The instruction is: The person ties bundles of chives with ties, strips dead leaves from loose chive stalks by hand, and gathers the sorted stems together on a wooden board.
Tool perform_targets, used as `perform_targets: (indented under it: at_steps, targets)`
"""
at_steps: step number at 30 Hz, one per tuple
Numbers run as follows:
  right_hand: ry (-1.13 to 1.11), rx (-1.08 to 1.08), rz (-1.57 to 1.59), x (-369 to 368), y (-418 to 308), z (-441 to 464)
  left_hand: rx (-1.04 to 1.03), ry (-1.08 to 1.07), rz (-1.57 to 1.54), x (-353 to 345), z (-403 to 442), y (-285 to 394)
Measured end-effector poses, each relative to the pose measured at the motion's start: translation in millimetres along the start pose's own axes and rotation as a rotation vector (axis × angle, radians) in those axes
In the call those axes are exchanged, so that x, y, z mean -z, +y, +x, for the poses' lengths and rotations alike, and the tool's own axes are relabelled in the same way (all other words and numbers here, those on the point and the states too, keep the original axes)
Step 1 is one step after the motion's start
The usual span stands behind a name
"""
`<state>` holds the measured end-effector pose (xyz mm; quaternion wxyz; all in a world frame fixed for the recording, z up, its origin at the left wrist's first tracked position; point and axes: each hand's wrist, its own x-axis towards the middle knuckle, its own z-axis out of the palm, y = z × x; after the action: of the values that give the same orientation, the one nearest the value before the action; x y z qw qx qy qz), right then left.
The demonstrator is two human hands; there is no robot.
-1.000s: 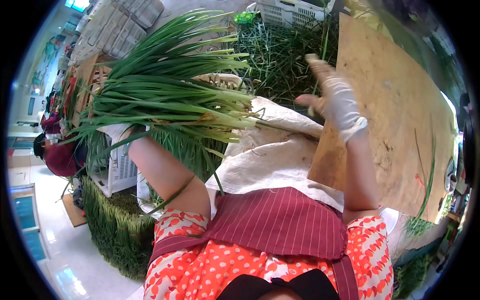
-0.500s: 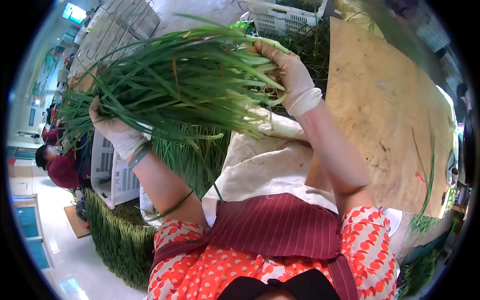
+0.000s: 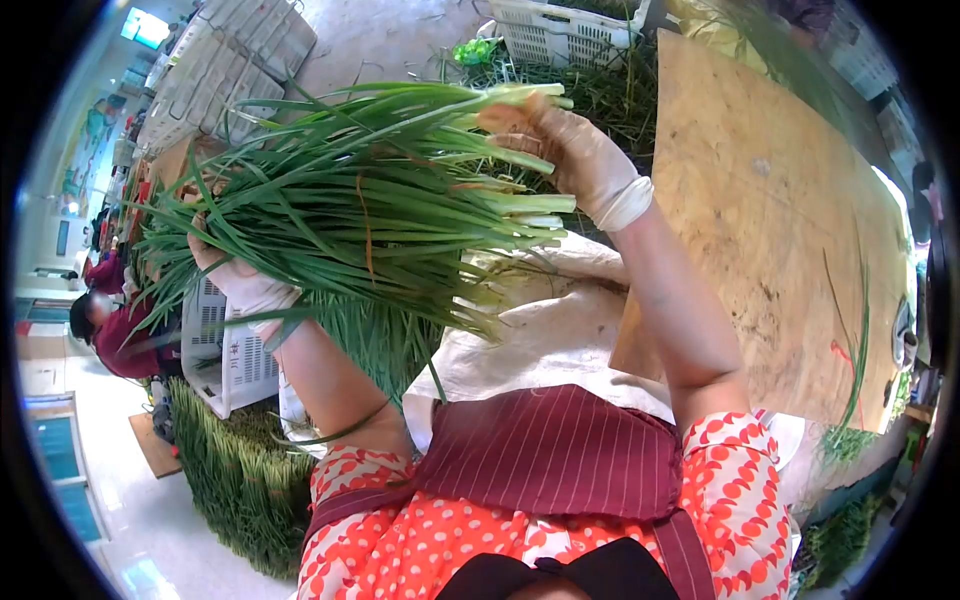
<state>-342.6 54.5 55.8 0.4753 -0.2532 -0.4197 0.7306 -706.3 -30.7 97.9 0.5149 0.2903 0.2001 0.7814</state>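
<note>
1. From where I stand, the greens (image 3: 360, 210) are up in the air in front of the person, leaf tips to the left, pale ends to the right, above the white cloth (image 3: 545, 330).
2. The left hand (image 3: 245, 280), gloved, is curled under the leafy end, gripping and bearing it; its thumb is lost among the leaves.
3. The right hand (image 3: 585, 155), gloved too, has its fingers bent at the upper pale ends, touching them. Whether it pinches any, I can't tell.
4. This lot looks unfinished to me: the ends are uneven, a brown leaf (image 3: 366, 230) lies across it, and I can see no band around it.
5. What seems done is the stack (image 3: 240, 460) on the floor at the left, set close together with pale ends up, beside a white crate (image 3: 250, 360).
6. More stems (image 3: 370, 345) show below the held lot, out of both hands, so there seems to be plenty left.
7. Beyond the right hand lies a heap (image 3: 620, 85) of loose leaves; the board (image 3: 770, 200) beside it carries a few stray strands (image 3: 858, 360).
</note>
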Motion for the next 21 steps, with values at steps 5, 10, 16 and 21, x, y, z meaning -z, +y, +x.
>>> perform_targets:
  at_steps: [5,10,16,21]
  targets:
    - [-0.044,0.236,-0.84,-5,7,-7,-0.017,-0.171,0.021,29,11,7]
    - [-0.112,0.11,-0.804,-18,-11,-15,-0.21,0.084,0.164,7,1,-15]
    - [-0.245,0.333,-0.763,-31,15,-10,-0.403,0.269,0.588,-17,-3,-42]
    - [-0.145,0.073,-0.167,-38,14,-26,-0.576,0.28,1.116,-19,-9,-50]
